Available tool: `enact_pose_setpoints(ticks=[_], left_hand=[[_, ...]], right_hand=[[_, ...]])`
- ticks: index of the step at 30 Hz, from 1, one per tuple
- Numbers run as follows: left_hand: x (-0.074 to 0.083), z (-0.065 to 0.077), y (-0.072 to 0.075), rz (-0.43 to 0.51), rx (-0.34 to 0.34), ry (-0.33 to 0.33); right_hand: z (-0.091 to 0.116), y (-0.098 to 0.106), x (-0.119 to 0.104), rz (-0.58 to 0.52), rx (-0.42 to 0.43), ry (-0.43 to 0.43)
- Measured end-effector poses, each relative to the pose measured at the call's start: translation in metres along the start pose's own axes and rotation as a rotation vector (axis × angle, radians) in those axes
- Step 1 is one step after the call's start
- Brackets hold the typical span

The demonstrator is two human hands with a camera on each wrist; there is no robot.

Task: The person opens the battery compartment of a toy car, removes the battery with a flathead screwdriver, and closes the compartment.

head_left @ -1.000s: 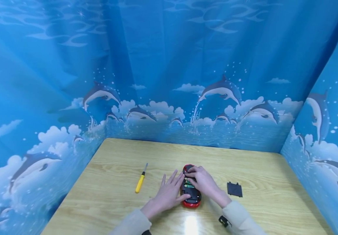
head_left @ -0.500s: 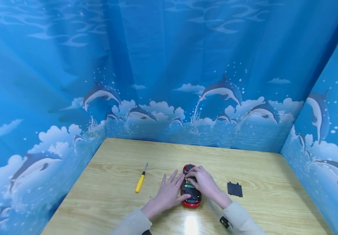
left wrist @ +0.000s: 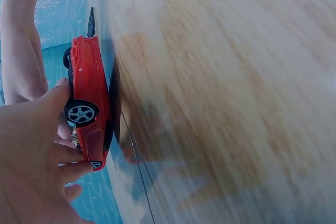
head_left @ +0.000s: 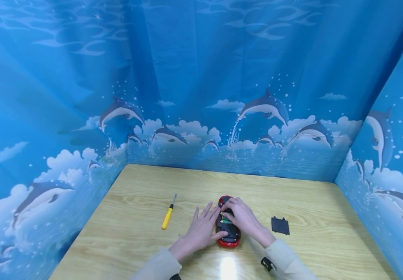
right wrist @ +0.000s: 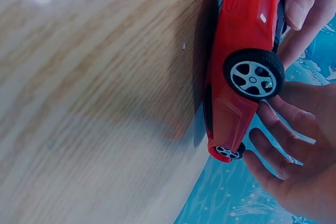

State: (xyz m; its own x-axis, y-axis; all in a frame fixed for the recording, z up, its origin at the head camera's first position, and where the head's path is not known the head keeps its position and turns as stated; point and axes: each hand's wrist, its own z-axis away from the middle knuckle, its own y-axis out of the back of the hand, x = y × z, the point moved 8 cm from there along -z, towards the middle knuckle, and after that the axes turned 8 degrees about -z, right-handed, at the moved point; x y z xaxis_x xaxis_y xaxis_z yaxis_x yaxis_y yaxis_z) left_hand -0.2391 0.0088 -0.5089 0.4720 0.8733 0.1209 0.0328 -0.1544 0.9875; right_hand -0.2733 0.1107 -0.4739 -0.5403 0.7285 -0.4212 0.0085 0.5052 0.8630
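A red toy car [head_left: 228, 244] lies upside down on the table, its black underside up and wheels showing in both wrist views. Green batteries [head_left: 225, 219] sit in the open compartment in its belly. My left hand [head_left: 198, 232] rests along the car's left side, thumb on the underside and fingers stretched toward the far end. Over the compartment, my right hand [head_left: 244, 218] bends its thumb and fingers down at the batteries. In the right wrist view its fingers reach over the wheels; its fingertips are hidden, so I cannot tell whether they pinch a battery.
A yellow-handled screwdriver [head_left: 168, 214] lies left of the hands. The black battery cover [head_left: 280, 225] with small tabs lies to the right on the wooden table [head_left: 313, 206]. Blue dolphin-printed curtains [head_left: 201, 77] stand behind the table and along its sides.
The right thumb and fingers shift slightly over the batteries. The left hand, car, screwdriver and cover stay nearly where they were.
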Motion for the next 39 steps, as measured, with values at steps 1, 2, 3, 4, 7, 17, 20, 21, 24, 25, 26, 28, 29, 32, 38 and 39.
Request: enact_pose_setpoints(ticks=[1,2,3,4,7,17,20,21,24,25,26,28,29,32,38,39], left_hand=[[0.0,0.0,0.0,-0.001,0.0,-0.001],[0.0,0.0,0.0,-0.003,0.003,-0.002],[0.0,0.0,0.0,-0.005,0.005,-0.004],[0.0,0.0,0.0,-0.007,0.006,-0.005],[0.0,0.0,0.0,-0.01,0.007,-0.007],[0.002,0.0,0.0,-0.015,0.006,-0.011],[0.001,0.001,0.0,-0.015,0.0,-0.009],[0.002,0.001,0.0,-0.016,0.001,-0.009],[0.002,0.001,0.0,-0.023,0.007,-0.011],[0.002,0.001,0.0,-0.025,0.01,-0.011],[0.002,0.001,0.0,-0.022,0.013,-0.01],[0.002,0.001,0.0,-0.023,0.016,-0.007],[0.002,0.002,0.0,-0.022,0.016,-0.005],[0.003,0.002,-0.001,-0.028,0.016,-0.002],[0.002,0.002,-0.002,-0.037,0.014,0.003],[0.002,0.002,-0.002,-0.036,0.011,0.005]], right_hand=[[0.0,0.0,0.0,0.004,-0.002,0.003],[0.0,0.0,-0.001,0.007,-0.004,0.004],[0.0,0.0,-0.001,0.008,-0.004,0.005],[0.0,0.0,-0.001,0.006,-0.003,0.004],[0.0,0.001,-0.001,-0.004,0.009,0.001],[0.002,0.002,0.0,-0.053,0.036,0.03],[0.001,0.003,0.002,-0.077,0.044,0.024],[0.001,0.004,0.003,-0.09,0.053,0.016],[0.0,0.01,0.007,-0.178,0.093,-0.034],[-0.001,0.013,0.01,-0.226,0.107,-0.057],[-0.002,0.015,0.013,-0.27,0.122,-0.082],[-0.004,0.022,0.019,-0.374,0.151,-0.132],[-0.004,0.025,0.022,-0.43,0.161,-0.157],[-0.006,0.033,0.035,-0.596,0.189,-0.22],[-0.004,0.045,0.065,-0.801,0.211,-0.325],[-0.003,0.046,0.07,-0.813,0.213,-0.339]])
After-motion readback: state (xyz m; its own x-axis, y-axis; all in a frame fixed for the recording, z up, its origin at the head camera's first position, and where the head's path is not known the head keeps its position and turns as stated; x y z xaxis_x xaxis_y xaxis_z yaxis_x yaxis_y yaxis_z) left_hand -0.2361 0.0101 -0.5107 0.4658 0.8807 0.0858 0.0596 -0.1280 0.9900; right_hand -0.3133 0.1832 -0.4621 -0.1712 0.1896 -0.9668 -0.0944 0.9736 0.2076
